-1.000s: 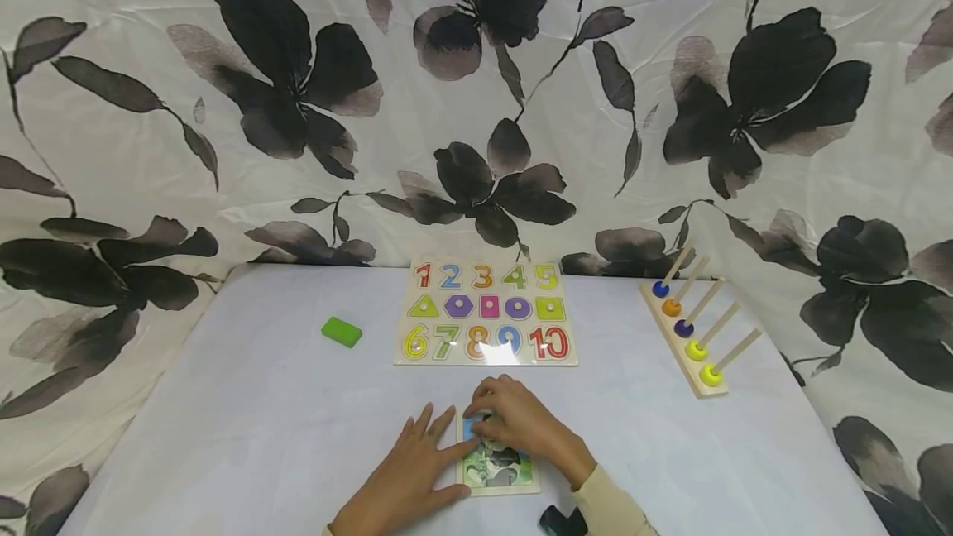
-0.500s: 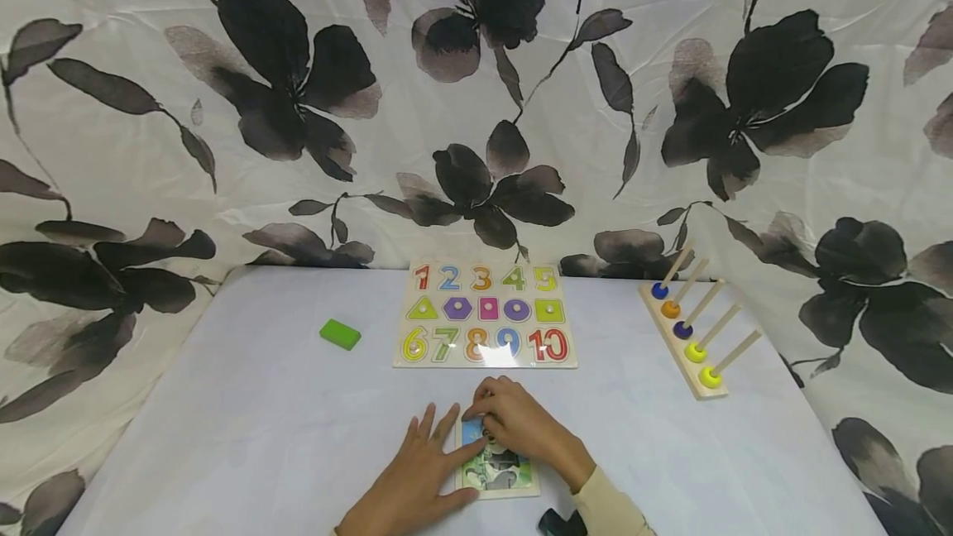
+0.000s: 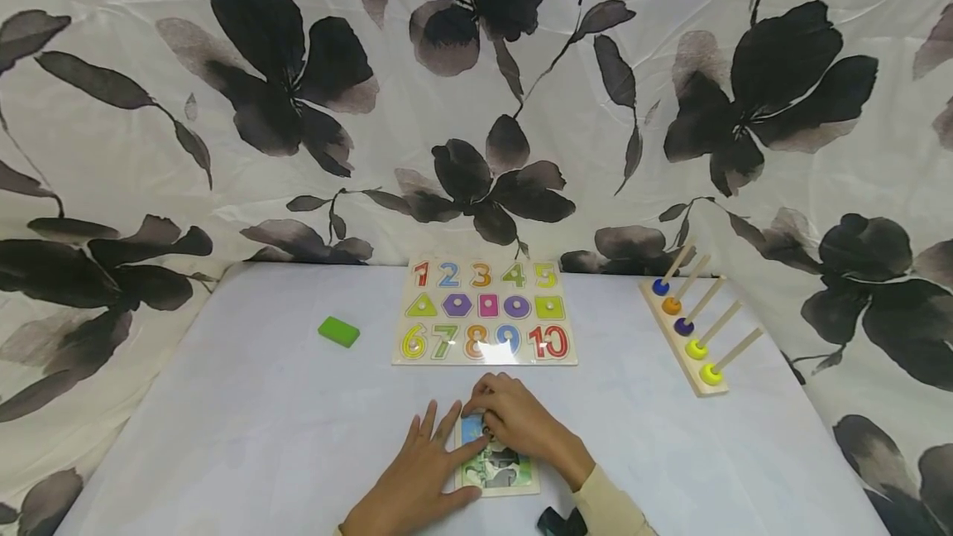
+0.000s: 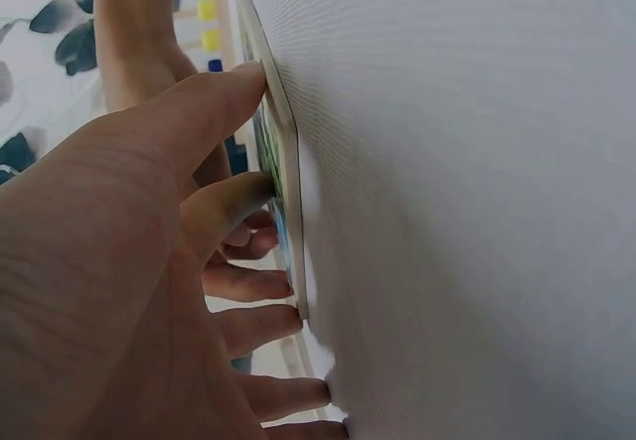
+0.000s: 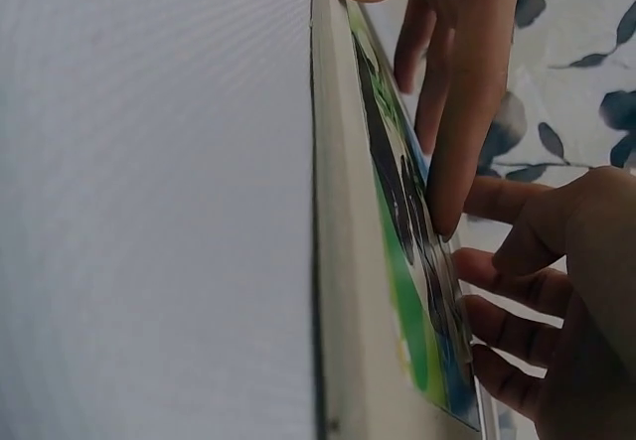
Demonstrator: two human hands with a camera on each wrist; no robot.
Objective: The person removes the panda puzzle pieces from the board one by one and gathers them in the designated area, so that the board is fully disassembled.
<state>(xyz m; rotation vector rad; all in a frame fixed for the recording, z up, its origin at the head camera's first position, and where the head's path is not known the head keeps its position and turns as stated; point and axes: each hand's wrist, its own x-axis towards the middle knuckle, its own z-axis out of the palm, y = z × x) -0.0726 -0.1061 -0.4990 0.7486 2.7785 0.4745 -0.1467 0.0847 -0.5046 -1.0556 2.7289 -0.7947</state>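
A small picture puzzle (image 3: pixel 500 478) in a pale wooden frame lies on the white table, showing a black-and-white animal on green and blue. My left hand (image 3: pixel 420 470) rests along its left side with fingers spread. In the left wrist view its thumb (image 4: pixel 234 92) touches the frame's edge, and another finger reaches onto the picture. Curled over the puzzle's upper end is my right hand (image 3: pixel 514 416), its bent fingertips on a puzzle piece (image 5: pixel 452 296) at the top edge. These fingers hide the picture's upper right part.
Behind the puzzle lies a number-and-shape board (image 3: pixel 484 346). A green block (image 3: pixel 338 332) sits to the left. At the right stands a wooden peg stand (image 3: pixel 677 339) with coloured beads. A black object (image 3: pixel 562 522) is beside the right sleeve. Floral cloth (image 3: pixel 476 89) hangs behind.
The left hand's thumb and fingers have shifted slightly right over the puzzle. The right fingers have settled at the top edge, and more of the animal's head shows beneath them.
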